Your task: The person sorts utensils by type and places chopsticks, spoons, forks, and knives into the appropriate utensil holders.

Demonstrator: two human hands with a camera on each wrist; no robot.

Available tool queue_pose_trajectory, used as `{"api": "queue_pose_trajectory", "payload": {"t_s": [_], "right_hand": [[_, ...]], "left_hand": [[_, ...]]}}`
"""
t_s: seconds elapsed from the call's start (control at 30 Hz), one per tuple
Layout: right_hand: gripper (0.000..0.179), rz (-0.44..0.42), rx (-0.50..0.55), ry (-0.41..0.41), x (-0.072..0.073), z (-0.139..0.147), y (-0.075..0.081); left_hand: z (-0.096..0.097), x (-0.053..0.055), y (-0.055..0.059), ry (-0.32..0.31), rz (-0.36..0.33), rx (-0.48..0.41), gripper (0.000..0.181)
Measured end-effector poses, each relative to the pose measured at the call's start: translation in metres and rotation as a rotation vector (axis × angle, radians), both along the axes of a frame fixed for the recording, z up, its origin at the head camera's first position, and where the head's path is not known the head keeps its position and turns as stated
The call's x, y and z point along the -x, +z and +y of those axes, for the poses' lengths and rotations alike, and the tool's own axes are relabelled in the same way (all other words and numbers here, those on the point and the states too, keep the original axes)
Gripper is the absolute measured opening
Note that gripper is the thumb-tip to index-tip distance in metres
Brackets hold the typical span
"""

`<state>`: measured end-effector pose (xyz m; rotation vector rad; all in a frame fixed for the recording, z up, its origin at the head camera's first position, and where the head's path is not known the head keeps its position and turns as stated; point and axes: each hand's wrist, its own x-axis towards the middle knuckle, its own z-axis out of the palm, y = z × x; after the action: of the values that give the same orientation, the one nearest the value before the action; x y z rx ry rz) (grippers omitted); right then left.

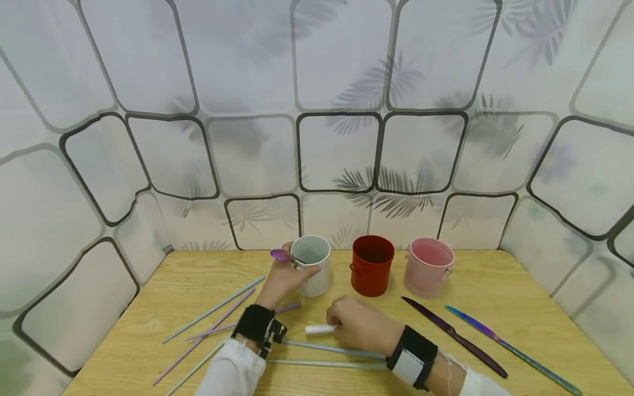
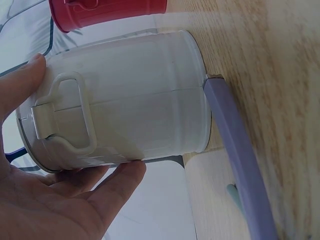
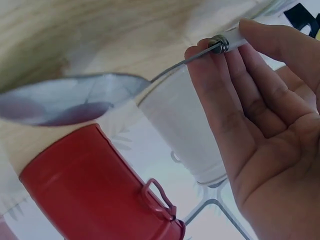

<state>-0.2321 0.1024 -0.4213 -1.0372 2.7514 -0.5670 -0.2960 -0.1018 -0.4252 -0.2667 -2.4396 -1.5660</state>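
My left hand (image 1: 287,279) grips the white bucket (image 1: 317,281), thumb near its rim on one side and fingers along the other. A purple spoon (image 1: 280,255) leans in that bucket, its bowl end out over the rim. Between thumb and fingers my right hand (image 1: 364,324) pinches a spoon by its white handle (image 1: 320,329), in front of the buckets. The right wrist view shows that spoon's silver metal bowl (image 3: 75,97) past the fingertips; the hand hides it in the head view. A purple chopstick (image 2: 235,145) lies by the white bucket's base.
A red bucket (image 1: 372,269) and a pink bucket (image 1: 427,275) stand to the right of the white one. A dark purple knife (image 1: 452,331) and a rainbow-coloured knife (image 1: 510,346) lie at the right. Several coloured chopsticks (image 1: 214,309) lie at the left and under both forearms.
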Motion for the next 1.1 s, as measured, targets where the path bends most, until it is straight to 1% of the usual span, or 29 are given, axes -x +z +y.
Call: {"api": "queue_pose_trajectory", "payload": {"t_s": [0.1,0.23,0.4,0.53,0.6,0.77,0.93,1.0,1.1], "right_hand": [[0.01,0.005,0.021,-0.013,-0.001,0.0,0.005],[0.011,0.043,0.072,-0.024,-0.002,-0.002,0.01],[0.014,0.108,0.157,-0.029,-0.002,-0.003,0.016],[0.016,0.162,0.232,-0.042,-0.003,-0.003,0.023],[0.017,0.188,0.278,-0.045,-0.004,-0.003,0.027],[0.021,0.252,0.438,-0.02,-0.01,-0.004,0.042],[0.024,0.33,0.598,0.018,-0.012,-0.006,0.055],[0.025,0.372,0.645,0.021,-0.011,-0.006,0.059],[0.027,0.432,0.698,0.014,-0.011,-0.006,0.063]], "left_hand": [[0.0,0.0,0.001,0.0,-0.002,0.004,0.077],[-0.001,-0.001,0.001,-0.013,0.001,0.005,0.077],[-0.001,-0.002,0.001,-0.03,-0.002,-0.001,0.077],[-0.001,-0.001,0.001,-0.037,0.021,-0.002,0.076],[-0.002,-0.001,0.0,-0.047,0.034,-0.02,0.075],[-0.003,-0.001,0.001,-0.076,0.016,-0.064,0.074],[-0.002,-0.001,0.002,-0.066,0.024,-0.025,0.074],[-0.002,-0.001,0.002,-0.058,0.029,-0.012,0.073],[-0.001,-0.001,0.003,-0.053,0.023,-0.022,0.071]]}}
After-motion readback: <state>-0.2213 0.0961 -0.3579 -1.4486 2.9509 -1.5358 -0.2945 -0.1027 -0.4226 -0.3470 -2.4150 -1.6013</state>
